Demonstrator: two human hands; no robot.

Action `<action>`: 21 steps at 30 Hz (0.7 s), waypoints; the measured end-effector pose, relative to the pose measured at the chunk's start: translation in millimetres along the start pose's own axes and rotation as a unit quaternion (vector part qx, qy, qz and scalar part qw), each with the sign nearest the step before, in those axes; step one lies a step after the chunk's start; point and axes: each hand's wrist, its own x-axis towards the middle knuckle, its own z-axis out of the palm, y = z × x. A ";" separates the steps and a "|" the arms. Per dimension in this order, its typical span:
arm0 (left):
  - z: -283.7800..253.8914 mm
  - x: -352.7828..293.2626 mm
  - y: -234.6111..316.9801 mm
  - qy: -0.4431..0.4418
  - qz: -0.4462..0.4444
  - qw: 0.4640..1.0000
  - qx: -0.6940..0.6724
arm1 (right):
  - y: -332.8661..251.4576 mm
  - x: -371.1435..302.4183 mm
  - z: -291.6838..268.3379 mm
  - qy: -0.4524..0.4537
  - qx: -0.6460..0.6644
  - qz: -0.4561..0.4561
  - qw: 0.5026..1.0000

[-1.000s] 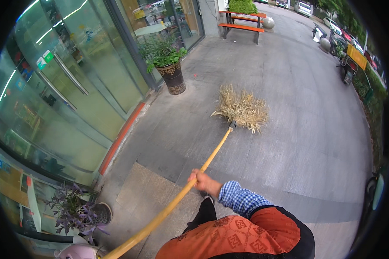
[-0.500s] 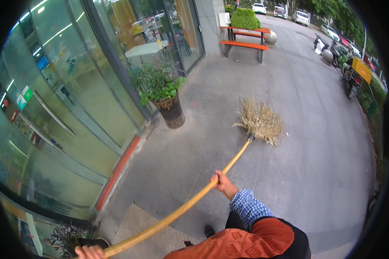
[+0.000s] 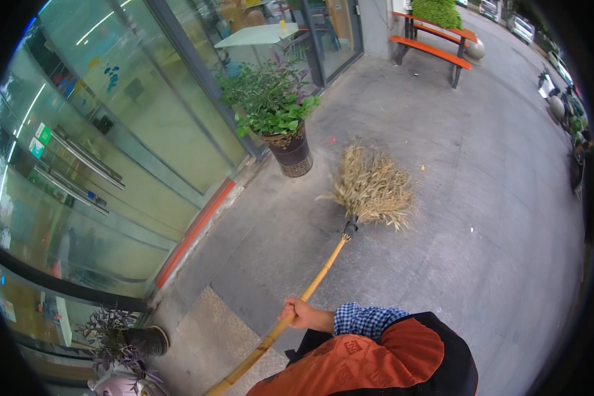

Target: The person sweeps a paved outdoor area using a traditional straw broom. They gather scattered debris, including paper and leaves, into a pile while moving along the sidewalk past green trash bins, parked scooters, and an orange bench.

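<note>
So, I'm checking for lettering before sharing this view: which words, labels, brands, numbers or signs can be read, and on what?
Green sticker on the glass door: light marks, too small to read.
Teal-and-white sticker below it: also too small.
Orange garment: a square, letter-like emblem, which I won't copy out.
Parked cars: too small and distant to read anything.
Straw broom: no lettering shows.

On the grey pavement (image 3: 508,277), straw broom bristles (image 3: 374,188) are spread, and from them a brown flowerpot (image 3: 290,157) is seen at ten o'clock, an orange bench (image 3: 429,51) at one, a yellow scrap (image 3: 422,167) at two, a white speck (image 3: 472,230) at four.
</note>
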 end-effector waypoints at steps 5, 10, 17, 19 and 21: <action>50.1 -59.0 -45.8 0.012 -0.053 0.998 -0.007 | -104.3 60.3 -60.7 0.116 -0.065 -0.059 0.989; 66.5 -91.3 -113.0 0.037 -0.100 0.994 0.018 | -243.4 26.4 3.5 0.198 -0.075 -0.197 0.957; 48.5 -17.4 -125.6 0.068 -0.067 0.990 0.100 | -283.6 52.7 116.1 0.149 -0.047 -0.234 0.960; 113.8 -29.8 -105.8 0.086 -0.042 0.990 0.103 | -282.8 65.8 151.1 0.089 -0.005 -0.166 0.982; 172.8 -64.0 -83.3 0.101 -0.014 0.991 0.086 | -273.4 72.7 196.7 0.069 -0.007 -0.135 0.988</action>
